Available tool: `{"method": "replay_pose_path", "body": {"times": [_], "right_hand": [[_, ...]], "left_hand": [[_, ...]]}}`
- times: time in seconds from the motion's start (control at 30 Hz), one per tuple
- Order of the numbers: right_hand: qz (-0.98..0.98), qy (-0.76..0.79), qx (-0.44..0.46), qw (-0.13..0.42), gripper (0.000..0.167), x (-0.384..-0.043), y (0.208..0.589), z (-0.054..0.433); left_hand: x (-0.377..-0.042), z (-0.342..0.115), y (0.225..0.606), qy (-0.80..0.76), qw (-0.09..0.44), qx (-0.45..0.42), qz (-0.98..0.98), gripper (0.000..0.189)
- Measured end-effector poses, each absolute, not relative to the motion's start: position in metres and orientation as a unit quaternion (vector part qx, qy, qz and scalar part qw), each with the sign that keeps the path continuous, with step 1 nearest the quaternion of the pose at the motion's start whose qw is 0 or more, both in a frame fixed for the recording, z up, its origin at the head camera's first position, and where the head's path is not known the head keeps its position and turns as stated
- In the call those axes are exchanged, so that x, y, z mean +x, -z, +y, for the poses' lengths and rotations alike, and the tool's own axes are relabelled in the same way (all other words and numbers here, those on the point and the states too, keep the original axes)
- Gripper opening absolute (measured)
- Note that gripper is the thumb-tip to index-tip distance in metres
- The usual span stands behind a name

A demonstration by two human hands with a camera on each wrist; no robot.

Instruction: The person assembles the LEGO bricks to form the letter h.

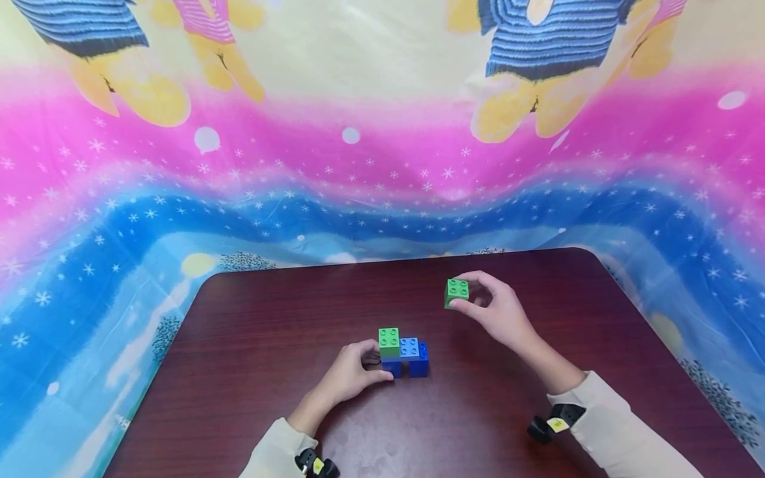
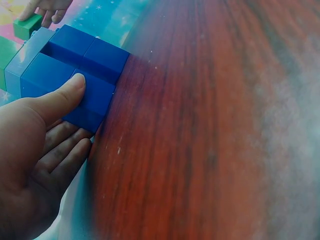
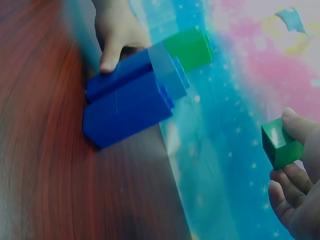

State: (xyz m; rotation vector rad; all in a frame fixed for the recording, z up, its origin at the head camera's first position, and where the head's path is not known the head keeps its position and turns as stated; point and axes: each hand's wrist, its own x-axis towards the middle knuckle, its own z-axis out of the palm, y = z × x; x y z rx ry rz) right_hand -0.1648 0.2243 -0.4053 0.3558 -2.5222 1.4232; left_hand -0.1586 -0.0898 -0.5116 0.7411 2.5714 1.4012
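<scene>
On the table stands a build of toy bricks: two dark blue columns (image 1: 419, 369) side by side, a lighter blue brick (image 1: 409, 346) bridging them, and a green brick (image 1: 388, 342) on top at the left. My left hand (image 1: 351, 373) grips the left column (image 2: 95, 100), thumb on its near face and fingers behind. My right hand (image 1: 499, 315) pinches a second green brick (image 1: 457, 292) between thumb and fingers, held up to the right of and beyond the build. In the right wrist view this green brick (image 3: 281, 144) shows its smooth sides.
The dark red-brown table (image 1: 269, 318) has rounded far corners. Behind it hangs a patterned cloth (image 1: 358, 166) in pink, blue and cream, which also runs along both sides. Cameras on black straps (image 1: 556, 423) sit over the pale sleeves.
</scene>
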Motion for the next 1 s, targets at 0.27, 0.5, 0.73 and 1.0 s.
{"method": "replay_pose_path", "body": {"times": [0.27,0.5,0.73,1.0], "right_hand": [[-0.853,-0.489,0.146,0.112,0.043,-0.156,0.395,0.208],[-0.846,-0.497,0.164,0.108,0.042,-0.151,0.389,0.193],[-0.834,-0.511,0.181,0.102,0.041,-0.145,0.388,0.175],[-0.825,-0.518,0.209,0.090,0.041,-0.142,0.390,0.153]], "left_hand": [[-0.159,-0.090,0.512,-0.463,0.057,0.247,0.849,0.031],[-0.159,-0.090,0.512,-0.470,0.061,0.245,0.846,0.030],[-0.159,-0.090,0.512,-0.482,0.070,0.244,0.839,0.031],[-0.160,-0.088,0.512,-0.489,0.074,0.244,0.834,0.031]]}}
